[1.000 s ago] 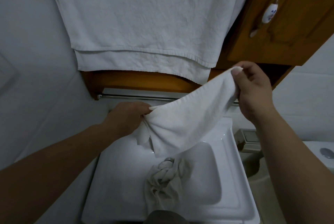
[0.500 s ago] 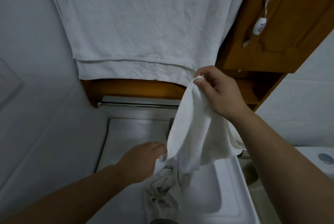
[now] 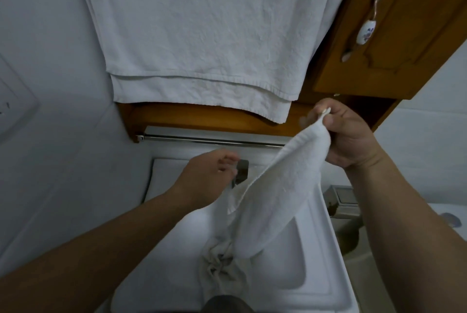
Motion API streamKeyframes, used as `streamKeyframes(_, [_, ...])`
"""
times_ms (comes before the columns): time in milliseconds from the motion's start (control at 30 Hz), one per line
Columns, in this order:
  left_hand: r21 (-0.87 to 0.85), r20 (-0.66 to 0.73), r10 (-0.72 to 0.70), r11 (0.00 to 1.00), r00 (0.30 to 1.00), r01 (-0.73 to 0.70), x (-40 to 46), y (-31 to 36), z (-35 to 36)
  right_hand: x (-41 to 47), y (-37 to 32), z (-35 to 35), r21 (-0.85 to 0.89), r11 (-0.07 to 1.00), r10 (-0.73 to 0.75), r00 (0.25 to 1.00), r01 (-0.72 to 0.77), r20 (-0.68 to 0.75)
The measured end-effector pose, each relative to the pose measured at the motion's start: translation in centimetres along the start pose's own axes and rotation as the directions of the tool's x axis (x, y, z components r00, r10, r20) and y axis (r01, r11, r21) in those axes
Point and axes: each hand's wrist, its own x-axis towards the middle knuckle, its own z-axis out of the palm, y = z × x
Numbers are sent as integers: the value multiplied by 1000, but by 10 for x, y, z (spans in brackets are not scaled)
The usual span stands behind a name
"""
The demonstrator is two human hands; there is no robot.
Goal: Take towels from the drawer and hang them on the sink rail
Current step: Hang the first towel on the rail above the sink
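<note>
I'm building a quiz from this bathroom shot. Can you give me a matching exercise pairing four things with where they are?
Things:
1. small towel
2. large towel
3. crumpled cloth
4. rail

Places:
A. lying in the sink
B. bare, below the wooden shelf
C. pinched by the right hand
D. hanging high above the rail

Pairs: 1-C, 2-D, 3-A, 4-B
</note>
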Motion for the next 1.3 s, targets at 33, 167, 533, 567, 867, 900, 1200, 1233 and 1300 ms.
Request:
streamKeyframes(33, [-32, 38, 27, 999, 999, -26, -2, 14, 1, 0, 1, 0, 30, 999, -14, 1000, 14, 8])
streamKeyframes(167, [-282, 124, 109, 957, 986, -70, -15, 65, 10, 3, 11, 2, -18, 1000, -4, 993, 2, -122])
streamKeyframes(533, [-345, -248, -41, 937, 968, -49, -15, 83, 13, 11, 20, 17, -457, 888, -237, 798, -53, -554])
streamKeyframes(567, [-341, -262, -26, 938, 965, -68, -17, 84, 15, 13, 23, 20, -497, 866, -267, 788, -57, -555])
streamKeyframes(867, [-127, -114, 296, 942, 948, -310, -45, 118, 58, 42, 34, 42, 111, 944, -203, 812, 311, -547])
streamKeyframes(900, [-108, -131, 322, 936, 938, -336, -49, 118, 59, 43, 33, 39, 192, 919, -196, 823, 344, -533])
streamKeyframes(1200, [-107, -582, 129, 967, 803, -233, -32, 111, 19, 35, 23, 26, 522, 797, -223, 952, 303, -212])
streamKeyframes(1233, [-120, -564, 97, 973, 820, -198, -26, 109, 14, 36, 23, 26, 544, 787, -227, 957, 290, -180])
streamKeyframes(1300, [-150, -476, 29, 982, 879, -113, -16, 102, 7, 37, 25, 28, 562, 780, -235, 961, 277, -148])
